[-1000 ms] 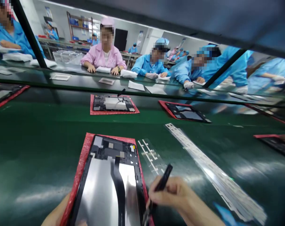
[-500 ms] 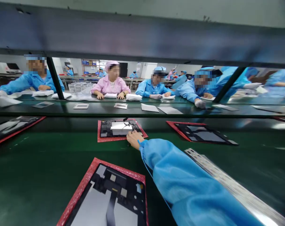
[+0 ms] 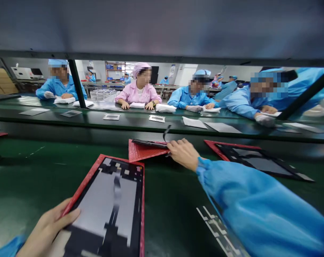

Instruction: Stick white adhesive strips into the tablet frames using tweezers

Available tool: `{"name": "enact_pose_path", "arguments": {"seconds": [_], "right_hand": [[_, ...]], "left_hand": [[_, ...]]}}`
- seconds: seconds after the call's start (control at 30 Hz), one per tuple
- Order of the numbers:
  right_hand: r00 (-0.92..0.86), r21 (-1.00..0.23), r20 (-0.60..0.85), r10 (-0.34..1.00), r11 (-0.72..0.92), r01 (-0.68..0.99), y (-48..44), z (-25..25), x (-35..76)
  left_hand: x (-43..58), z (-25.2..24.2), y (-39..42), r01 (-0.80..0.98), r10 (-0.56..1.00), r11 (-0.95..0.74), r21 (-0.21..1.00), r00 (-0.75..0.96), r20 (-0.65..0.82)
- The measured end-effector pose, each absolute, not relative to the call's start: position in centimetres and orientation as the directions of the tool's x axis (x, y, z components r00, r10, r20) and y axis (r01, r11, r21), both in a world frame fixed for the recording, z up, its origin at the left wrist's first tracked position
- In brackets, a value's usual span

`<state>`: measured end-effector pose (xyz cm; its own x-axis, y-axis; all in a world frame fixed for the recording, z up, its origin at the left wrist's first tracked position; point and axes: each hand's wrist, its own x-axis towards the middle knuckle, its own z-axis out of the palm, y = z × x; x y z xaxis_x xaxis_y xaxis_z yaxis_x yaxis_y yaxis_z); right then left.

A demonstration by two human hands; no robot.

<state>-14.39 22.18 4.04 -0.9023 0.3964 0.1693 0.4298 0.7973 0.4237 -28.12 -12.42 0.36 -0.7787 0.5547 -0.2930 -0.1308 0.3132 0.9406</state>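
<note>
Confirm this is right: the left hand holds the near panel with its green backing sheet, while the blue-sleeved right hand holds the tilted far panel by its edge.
Not quite: the backing sheet is red, not green, as the head view shows. The rest stands: the left hand holds the near panel, and the blue-sleeved right hand holds the tilted far panel by its edge.

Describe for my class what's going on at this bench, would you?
The person's left hand grips the left edge of an open tablet-like device on red wrap. The right hand reaches across, holding a second device by its right end, tilted with its red backing visible. A third device lies beyond the right sleeve. Co-workers sit across the bench.
</note>
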Motion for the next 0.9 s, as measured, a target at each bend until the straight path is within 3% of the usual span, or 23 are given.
{"name": "enact_pose_path", "arguments": {"seconds": [0.13,0.4,0.6,0.77,0.9], "right_hand": [[-0.880,0.504,0.128,0.457,0.734,0.455,22.1,6.7,-10.2],[-0.838,0.534,0.068,0.541,0.690,0.488,21.5,7.2,-6.9],[-0.847,0.514,0.045,0.529,0.715,0.474,20.3,7.4,-7.7],[-0.879,0.480,0.064,0.473,0.757,0.443,17.1,7.0,-9.2],[-0.937,0.391,0.059,0.344,0.856,0.338,12.3,5.8,-9.5]], "left_hand": [[-31.5,-0.5,-7.1,-0.186,0.560,0.259,0.948,-0.771,-0.304],[-38.1,-0.4,4.4,-0.074,0.502,0.208,0.975,-0.848,-0.171],[-33.9,0.9,5.8,0.022,0.637,0.095,0.995,-0.770,-0.044],[-23.3,0.4,4.6,-0.104,0.845,0.112,0.988,-0.513,-0.150],[-18.0,0.7,5.7,-0.287,0.846,0.130,0.949,-0.467,-0.257]]}}
